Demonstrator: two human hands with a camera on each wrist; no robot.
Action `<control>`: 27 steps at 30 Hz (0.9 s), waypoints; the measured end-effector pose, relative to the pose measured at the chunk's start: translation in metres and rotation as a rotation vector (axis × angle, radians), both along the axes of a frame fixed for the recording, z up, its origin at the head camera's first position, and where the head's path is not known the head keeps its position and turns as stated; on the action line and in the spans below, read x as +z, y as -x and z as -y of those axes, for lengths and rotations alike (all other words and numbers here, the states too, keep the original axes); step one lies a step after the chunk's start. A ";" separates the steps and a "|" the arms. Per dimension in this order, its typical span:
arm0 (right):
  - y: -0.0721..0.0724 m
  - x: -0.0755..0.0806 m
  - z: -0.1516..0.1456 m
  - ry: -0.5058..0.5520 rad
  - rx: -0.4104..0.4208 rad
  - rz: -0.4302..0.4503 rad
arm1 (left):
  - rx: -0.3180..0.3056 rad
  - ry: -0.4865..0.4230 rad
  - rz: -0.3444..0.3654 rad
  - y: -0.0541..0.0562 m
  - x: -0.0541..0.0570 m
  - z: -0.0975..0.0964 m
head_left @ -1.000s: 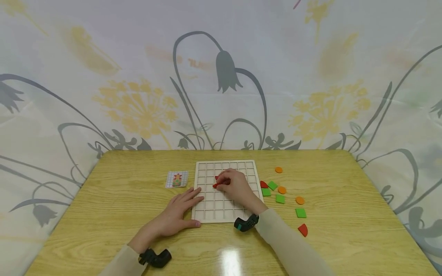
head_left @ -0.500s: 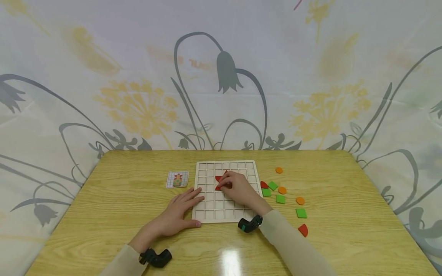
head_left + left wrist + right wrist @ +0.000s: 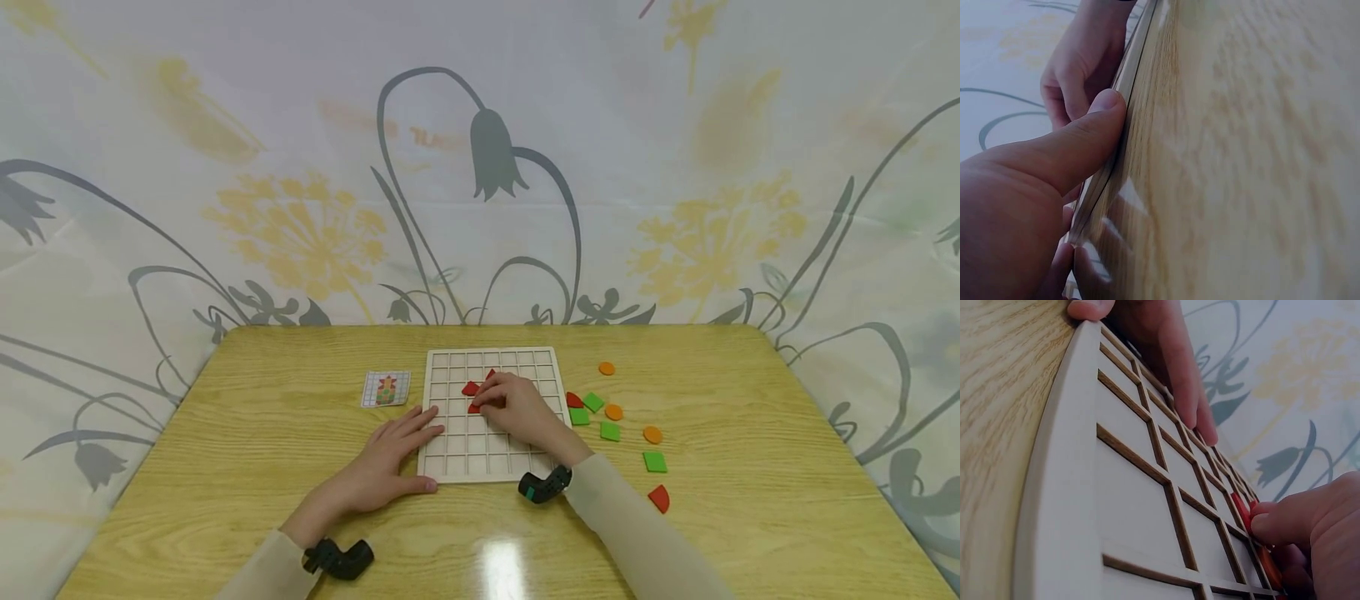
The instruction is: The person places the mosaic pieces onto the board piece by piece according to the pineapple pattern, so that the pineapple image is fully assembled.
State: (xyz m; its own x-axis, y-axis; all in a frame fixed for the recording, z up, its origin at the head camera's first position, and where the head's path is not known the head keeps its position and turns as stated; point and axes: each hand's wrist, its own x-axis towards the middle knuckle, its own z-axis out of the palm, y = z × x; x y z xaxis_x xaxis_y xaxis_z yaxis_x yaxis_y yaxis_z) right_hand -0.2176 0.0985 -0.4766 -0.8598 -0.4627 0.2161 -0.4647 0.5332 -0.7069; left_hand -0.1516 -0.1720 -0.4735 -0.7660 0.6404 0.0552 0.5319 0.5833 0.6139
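Observation:
A pale wooden grid board (image 3: 454, 468) lies flat on the table. My left hand (image 3: 378, 467) rests at its left edge with fingers spread, the fingertips on the board and the thumb by its near left corner. Over the upper middle of the grid, my right hand (image 3: 517, 408) pinches a red quarter-circle piece (image 3: 1242, 512) with thumb and fingers. Just left of those fingers lies another red piece (image 3: 470, 388), and a red tip (image 3: 492, 373) shows behind them. An orange piece (image 3: 1269, 567) is partly hidden beneath the hand in the right wrist view.
A small printed pattern card (image 3: 386, 389) lies left of the board. To the right are several loose pieces: orange discs (image 3: 652, 435), green squares (image 3: 655, 462) and red quarter circles (image 3: 659, 498). A flower-printed cloth (image 3: 300, 167) stands behind the table (image 3: 247, 442).
My right hand has shifted slightly right with the red quarter-circle piece and then stayed nearly still. The red piece left of its fingers now sits slightly further left. My left hand has not moved.

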 end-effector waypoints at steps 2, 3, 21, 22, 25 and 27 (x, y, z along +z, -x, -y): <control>0.000 0.000 -0.001 0.003 0.003 -0.005 | -0.002 -0.005 -0.002 0.000 0.001 0.000; 0.000 0.001 -0.001 0.007 0.002 -0.008 | -0.003 -0.004 -0.004 0.000 0.001 0.000; -0.003 0.009 0.008 -0.094 -0.010 -0.033 | 0.008 -0.007 0.023 -0.001 0.004 -0.002; -0.003 0.009 0.008 -0.099 -0.016 -0.033 | 0.007 -0.007 0.023 -0.001 0.004 -0.002; -0.003 0.008 0.008 -0.093 -0.025 -0.033 | 0.006 -0.006 0.021 -0.001 0.004 -0.002; -0.002 0.008 0.009 -0.080 -0.028 -0.031 | 0.007 -0.007 0.021 -0.001 0.004 -0.002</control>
